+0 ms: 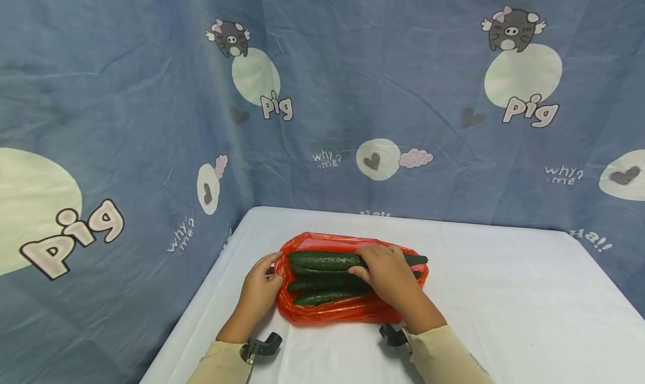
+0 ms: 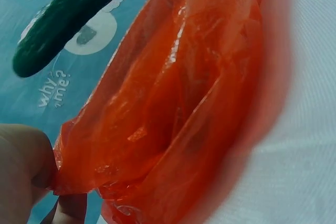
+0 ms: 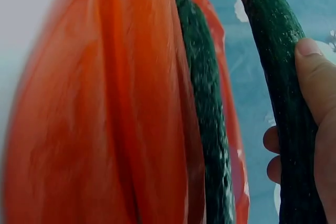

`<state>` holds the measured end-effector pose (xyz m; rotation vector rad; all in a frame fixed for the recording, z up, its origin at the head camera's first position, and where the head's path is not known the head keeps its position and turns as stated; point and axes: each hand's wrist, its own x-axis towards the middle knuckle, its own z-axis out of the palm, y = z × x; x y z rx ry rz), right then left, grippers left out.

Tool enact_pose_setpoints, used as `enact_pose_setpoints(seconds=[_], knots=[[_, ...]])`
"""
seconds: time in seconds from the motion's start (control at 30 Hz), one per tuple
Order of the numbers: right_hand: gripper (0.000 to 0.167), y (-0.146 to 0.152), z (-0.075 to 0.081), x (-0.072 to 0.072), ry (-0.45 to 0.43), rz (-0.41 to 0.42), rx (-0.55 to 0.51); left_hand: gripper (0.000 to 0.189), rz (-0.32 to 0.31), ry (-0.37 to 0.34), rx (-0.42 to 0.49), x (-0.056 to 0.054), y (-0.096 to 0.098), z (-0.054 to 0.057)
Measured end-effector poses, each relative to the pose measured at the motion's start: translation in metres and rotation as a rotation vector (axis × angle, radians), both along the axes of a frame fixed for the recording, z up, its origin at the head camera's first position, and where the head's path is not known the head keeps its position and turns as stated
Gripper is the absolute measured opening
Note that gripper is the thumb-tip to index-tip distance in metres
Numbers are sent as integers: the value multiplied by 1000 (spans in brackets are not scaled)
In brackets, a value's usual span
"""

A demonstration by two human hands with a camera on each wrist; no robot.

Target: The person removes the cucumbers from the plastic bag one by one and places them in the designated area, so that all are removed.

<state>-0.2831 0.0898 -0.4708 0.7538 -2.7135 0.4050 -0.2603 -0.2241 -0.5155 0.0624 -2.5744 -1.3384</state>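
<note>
A red plastic bag (image 1: 332, 315) lies spread on the table with several dark green cucumbers (image 1: 322, 283) in its opening. My right hand (image 1: 388, 272) grips one cucumber (image 3: 278, 61), thumb on one side and fingers round the other. In the right wrist view that cucumber is raised clear of the bag, while another cucumber (image 3: 207, 87) lies along the bag's edge. At the bag's left end my left hand (image 1: 259, 286) pinches the plastic rim between thumb and fingers. The left wrist view shows the bag (image 2: 168, 103) stretched from that pinch, with the raised cucumber (image 2: 68, 19) beyond it.
A white cloth covers the table (image 1: 504, 300). Behind and to the left hangs a blue curtain (image 1: 322, 82) printed with pigs and words. Each wrist wears a black camera mount, the left mount (image 1: 264, 346) and the right mount (image 1: 393, 336), close above the tabletop.
</note>
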Motion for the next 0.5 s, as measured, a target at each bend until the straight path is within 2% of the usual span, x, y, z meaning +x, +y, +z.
enact_pose_setpoints(seconds=[0.3, 0.5], knots=[[50, 10, -10, 2, 8, -20, 4, 57, 14, -8, -37, 1, -4, 0], [54, 26, -6, 7, 34, -59, -17, 57, 10, 2, -33, -2, 0, -1]])
